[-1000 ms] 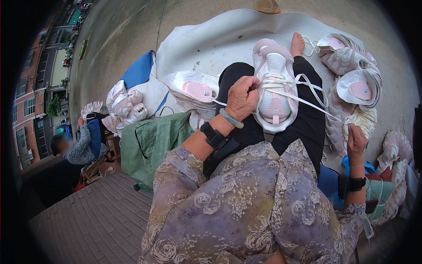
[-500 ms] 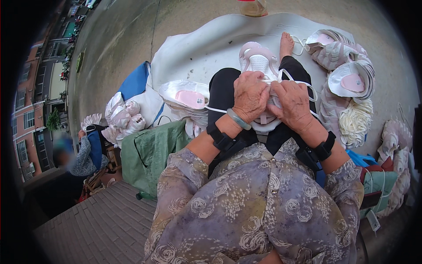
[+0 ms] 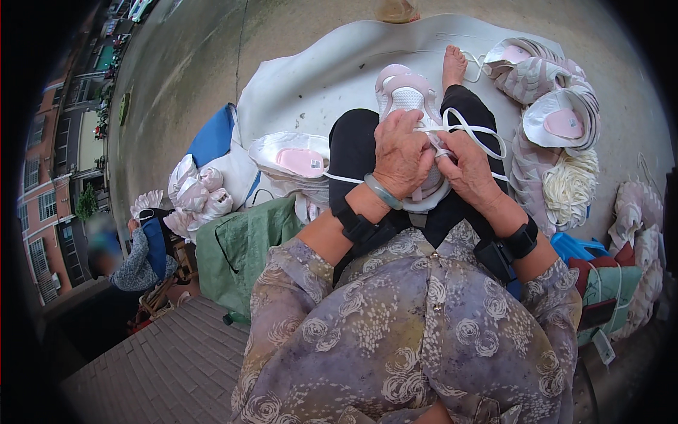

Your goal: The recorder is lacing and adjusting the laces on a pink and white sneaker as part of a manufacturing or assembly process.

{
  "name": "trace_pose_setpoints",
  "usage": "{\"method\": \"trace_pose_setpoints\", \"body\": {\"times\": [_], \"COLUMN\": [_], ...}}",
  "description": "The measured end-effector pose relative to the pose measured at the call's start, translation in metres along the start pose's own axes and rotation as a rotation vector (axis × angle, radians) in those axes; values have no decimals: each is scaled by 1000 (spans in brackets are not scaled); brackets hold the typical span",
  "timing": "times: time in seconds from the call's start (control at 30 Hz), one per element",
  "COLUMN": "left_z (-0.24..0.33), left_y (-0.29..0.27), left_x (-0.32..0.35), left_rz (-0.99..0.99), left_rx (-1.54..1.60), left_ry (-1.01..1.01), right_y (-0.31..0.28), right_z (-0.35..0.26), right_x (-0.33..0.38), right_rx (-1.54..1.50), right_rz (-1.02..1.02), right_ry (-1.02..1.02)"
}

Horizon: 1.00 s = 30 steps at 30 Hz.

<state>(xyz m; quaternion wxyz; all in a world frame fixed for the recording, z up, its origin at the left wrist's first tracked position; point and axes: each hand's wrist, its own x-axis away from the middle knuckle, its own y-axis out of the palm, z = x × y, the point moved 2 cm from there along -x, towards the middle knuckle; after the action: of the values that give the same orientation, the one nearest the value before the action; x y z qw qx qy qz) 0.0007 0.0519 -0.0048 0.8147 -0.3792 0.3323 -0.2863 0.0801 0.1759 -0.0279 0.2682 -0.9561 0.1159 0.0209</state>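
A white-and-pink sneaker upper [image 3: 412,95] rests across my lap between my knees, its tongue end pointing away from me. My left hand [image 3: 402,154] is closed on the upper's left side, fingers curled over the eyelet area. My right hand [image 3: 467,164] pinches a white shoelace [image 3: 493,132] at the eyelets; the lace loops up and out to the right. The fingertips of both hands nearly meet, and partly hide the eyelets. Another stretch of lace runs left past my left wrist, toward a stack of similar uppers [image 3: 300,164].
More stacked uppers [image 3: 563,125] and a bundle of white laces [image 3: 569,187] lie to the right on a white sheet [image 3: 311,78]. At left are a green bag [image 3: 247,247] and bunched uppers [image 3: 201,191]. Another person [image 3: 141,254] sits far left. A tied bundle [image 3: 609,297] stands at lower right.
My right hand has turned and drawn slightly back from the eyelets, and the lace loop above it has risen and widened. My left hand stays on the upper.
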Motion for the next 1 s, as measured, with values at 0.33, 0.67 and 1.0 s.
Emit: {"method": "trace_pose_setpoints", "body": {"times": [0.33, 0.67, 1.0], "left_z": [3, 16, -91], "left_y": [9, 5, -134], "left_x": [6, -3, 78], "left_rz": [26, 8, 93], "left_rx": [-41, -107, -463], "left_ry": [-3, 123, -151], "right_y": [5, 1, -5], "right_z": [7, 4, 8], "right_x": [0, 5, 10], "right_rx": [-64, -27, -13], "right_rz": [63, 121, 101], "right_ry": [-165, -136, -155]}}
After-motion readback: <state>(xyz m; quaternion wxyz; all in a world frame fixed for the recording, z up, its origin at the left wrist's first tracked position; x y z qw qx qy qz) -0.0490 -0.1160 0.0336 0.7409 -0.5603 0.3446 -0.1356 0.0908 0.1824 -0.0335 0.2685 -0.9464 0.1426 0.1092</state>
